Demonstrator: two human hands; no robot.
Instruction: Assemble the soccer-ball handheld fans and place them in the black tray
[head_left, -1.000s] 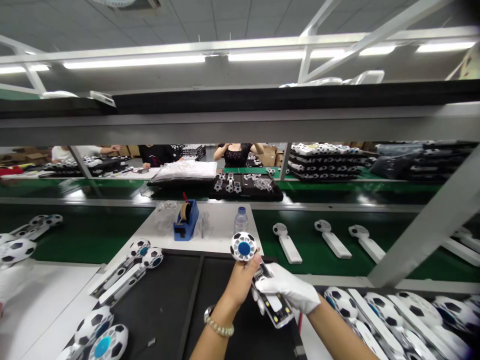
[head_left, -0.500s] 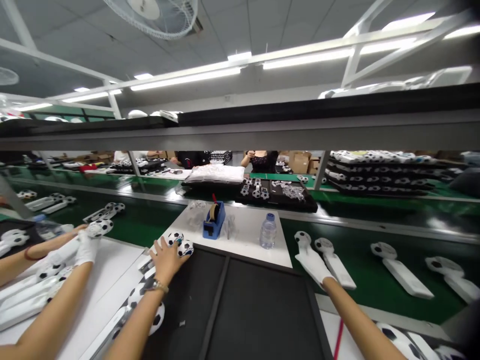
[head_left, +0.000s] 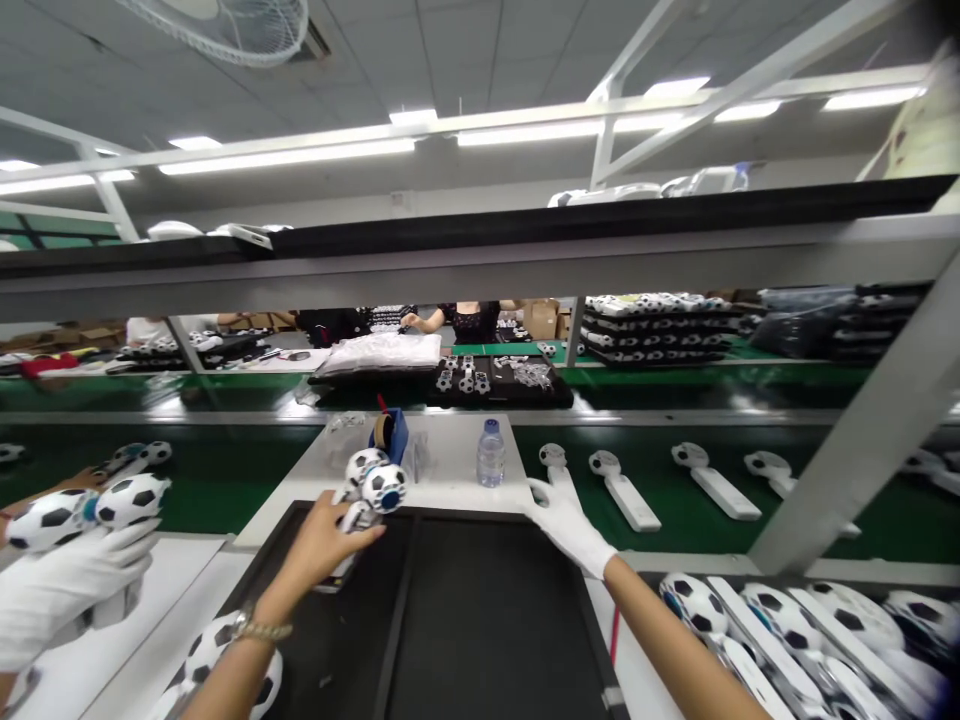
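Note:
My bare left hand [head_left: 330,540], with a watch at the wrist, grips a football-patterned handheld device [head_left: 382,487] above the left part of the black tray [head_left: 487,610]. The device has black-and-white round ends and a blue ring, and its lower part is partly hidden by my fingers. My right hand [head_left: 568,527], in a white glove, reaches over the tray's far right corner. Its fingers are apart, beside a white-handled device [head_left: 553,456] on the green belt. Below my left forearm, more football-patterned devices [head_left: 214,650] lie at the tray's left edge.
A water bottle [head_left: 491,455] and a blue tape dispenser [head_left: 390,435] stand on the white board. Several devices [head_left: 630,500] lie along the belt, with more [head_left: 780,615] at lower right. A co-worker's gloved hand [head_left: 82,580] holds a device at left. A slanted post [head_left: 847,430] rises at right.
My left hand has closed on a device and lifted it. My right hand has shifted left towards the tray corner. The view has turned right, and the co-worker's gloved hand has come nearer.

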